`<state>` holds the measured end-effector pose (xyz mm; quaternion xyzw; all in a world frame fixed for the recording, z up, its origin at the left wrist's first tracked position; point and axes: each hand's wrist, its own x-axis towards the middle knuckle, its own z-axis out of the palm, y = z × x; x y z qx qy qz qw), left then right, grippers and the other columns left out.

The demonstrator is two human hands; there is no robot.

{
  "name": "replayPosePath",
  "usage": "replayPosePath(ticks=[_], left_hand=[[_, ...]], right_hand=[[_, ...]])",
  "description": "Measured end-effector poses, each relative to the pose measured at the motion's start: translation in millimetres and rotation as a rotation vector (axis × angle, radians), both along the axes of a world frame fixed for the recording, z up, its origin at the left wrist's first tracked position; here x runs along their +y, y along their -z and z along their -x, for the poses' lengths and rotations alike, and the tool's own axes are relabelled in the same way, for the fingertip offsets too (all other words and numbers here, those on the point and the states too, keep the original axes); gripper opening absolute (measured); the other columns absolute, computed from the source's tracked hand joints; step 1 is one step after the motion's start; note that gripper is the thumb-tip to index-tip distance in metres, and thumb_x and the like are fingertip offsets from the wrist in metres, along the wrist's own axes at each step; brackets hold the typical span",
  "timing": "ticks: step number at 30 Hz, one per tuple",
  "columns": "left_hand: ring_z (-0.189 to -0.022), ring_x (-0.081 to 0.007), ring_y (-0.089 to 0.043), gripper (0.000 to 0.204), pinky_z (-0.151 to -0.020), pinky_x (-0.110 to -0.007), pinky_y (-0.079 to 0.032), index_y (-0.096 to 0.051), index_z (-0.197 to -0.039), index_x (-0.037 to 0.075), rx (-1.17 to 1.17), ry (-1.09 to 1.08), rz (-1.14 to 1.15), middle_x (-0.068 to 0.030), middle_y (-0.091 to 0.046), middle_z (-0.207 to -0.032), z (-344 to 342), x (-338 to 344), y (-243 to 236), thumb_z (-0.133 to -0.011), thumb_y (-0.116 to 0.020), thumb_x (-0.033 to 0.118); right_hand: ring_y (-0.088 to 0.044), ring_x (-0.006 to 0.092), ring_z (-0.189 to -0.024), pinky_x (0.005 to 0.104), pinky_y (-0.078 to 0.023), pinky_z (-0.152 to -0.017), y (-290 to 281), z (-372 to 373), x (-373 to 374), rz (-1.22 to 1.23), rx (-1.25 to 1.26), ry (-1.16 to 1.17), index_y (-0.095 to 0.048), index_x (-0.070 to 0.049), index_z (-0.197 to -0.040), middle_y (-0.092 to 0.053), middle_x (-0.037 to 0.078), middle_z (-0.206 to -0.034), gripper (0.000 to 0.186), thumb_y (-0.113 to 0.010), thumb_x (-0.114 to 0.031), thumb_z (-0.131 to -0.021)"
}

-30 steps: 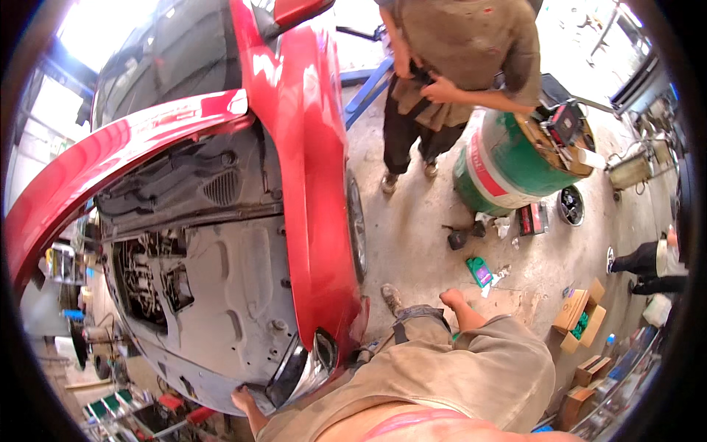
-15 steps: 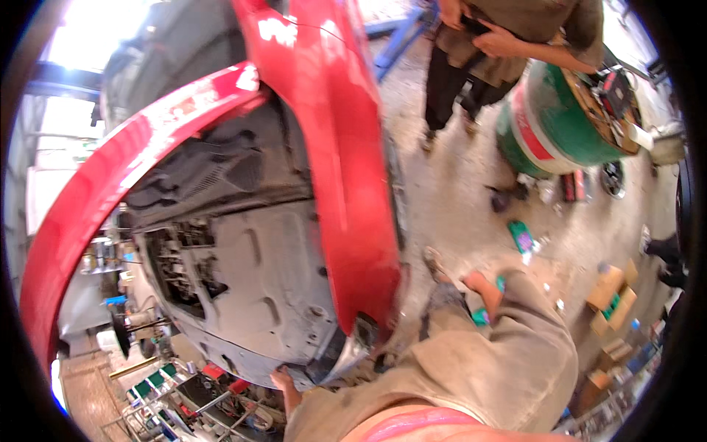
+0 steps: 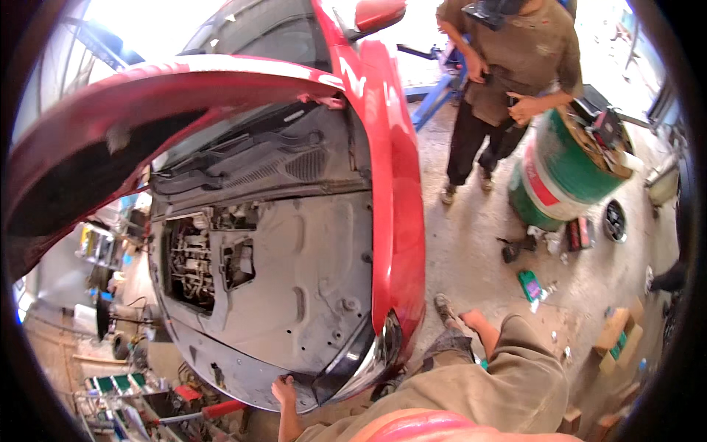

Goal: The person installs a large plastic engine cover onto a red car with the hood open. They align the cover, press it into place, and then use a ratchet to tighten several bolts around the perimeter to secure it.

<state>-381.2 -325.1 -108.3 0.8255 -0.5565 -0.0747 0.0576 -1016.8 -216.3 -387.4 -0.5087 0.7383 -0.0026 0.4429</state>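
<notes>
A red car stands before me with its hood (image 3: 96,140) raised, the dark underside of it showing at the left. Below that lies the engine bay, with a broad grey cover (image 3: 294,258) and engine parts (image 3: 193,258) visible through an opening at its left. My left hand (image 3: 283,389) is at the car's front edge, its fingers bent over the grey front panel (image 3: 236,374) beside the headlight (image 3: 387,342). Down beside my leg hangs my right hand (image 3: 475,321), away from the car; its fingers are too small and foreshortened to make out.
Another person (image 3: 508,81) stands beyond the red fender (image 3: 398,184), both hands at the waist. Near them is a green drum (image 3: 567,173) topped with tools. Cardboard boxes (image 3: 615,335) and a green package (image 3: 530,286) lie on the floor. Metal racks and red equipment (image 3: 188,394) stand at lower left.
My view has shifted, so the car sits farther right and lower and more of the hood's underside shows. My left hand stays at the front edge. The other person's hands have moved slightly apart.
</notes>
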Motion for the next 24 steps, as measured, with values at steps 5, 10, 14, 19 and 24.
replayPosePath(ticks=[5, 10, 14, 19, 24], left_hand=[[-0.080, -0.0420, -0.061, 0.023, -0.073, -0.052, -0.045, -0.066, -0.088, 0.002, 0.004, 0.198, 0.020, -0.0204, -0.067, -0.081, 1, 13, -5, -0.088, -0.062, 0.025], [-0.079, -0.0430, -0.061, 0.032, -0.074, -0.052, -0.045, -0.065, -0.091, 0.004, 0.006, 0.331, 0.050, -0.0193, -0.067, -0.082, -10, 17, -11, -0.095, -0.051, 0.032], [-0.082, -0.0427, -0.059, 0.034, -0.075, -0.053, -0.044, -0.065, -0.088, 0.003, 0.263, 0.284, 0.104, -0.0193, -0.067, -0.084, -32, 21, -5, -0.094, -0.052, 0.034], [-0.081, -0.0391, -0.062, 0.024, -0.070, -0.045, -0.048, -0.071, -0.094, 0.006, 0.572, 0.224, 0.240, -0.0176, -0.067, -0.084, -52, 33, 8, -0.090, -0.058, 0.027], [-0.079, -0.0334, -0.065, 0.024, -0.070, -0.039, -0.050, -0.072, -0.105, 0.013, 0.665, 0.056, 0.230, -0.0153, -0.069, -0.086, -49, 37, 12, -0.090, -0.062, 0.028]], right_hand=[[-0.053, 0.0213, -0.047, 0.0383, -0.044, -0.043, -69, -69, 27, -0.050, -0.288, 0.895, -0.067, 0.000, -0.079, -0.056, 0.009, -0.058, 0.035, -0.064, -0.035, -0.078], [-0.052, 0.0185, -0.046, 0.0354, -0.041, -0.042, -144, -171, 53, -0.040, -0.267, 0.850, -0.072, -0.003, -0.087, -0.053, 0.006, -0.055, 0.031, -0.064, -0.032, -0.080], [-0.050, 0.0145, -0.046, 0.0319, -0.041, -0.044, -223, -237, 30, 0.216, -0.297, 0.630, -0.067, -0.003, -0.075, -0.052, 0.003, -0.054, 0.030, -0.063, -0.031, -0.082], [-0.043, 0.0086, -0.055, 0.0268, -0.032, -0.050, -360, -286, -15, 0.488, -0.724, 0.359, -0.062, 0.000, -0.077, -0.050, -0.001, -0.061, 0.025, -0.066, -0.023, -0.082], [-0.040, 0.0120, -0.058, 0.0291, -0.032, -0.053, -428, -386, -100, 0.716, -1.329, -0.285, -0.059, 0.004, -0.076, -0.051, 0.004, -0.066, 0.018, -0.064, -0.013, -0.078]])
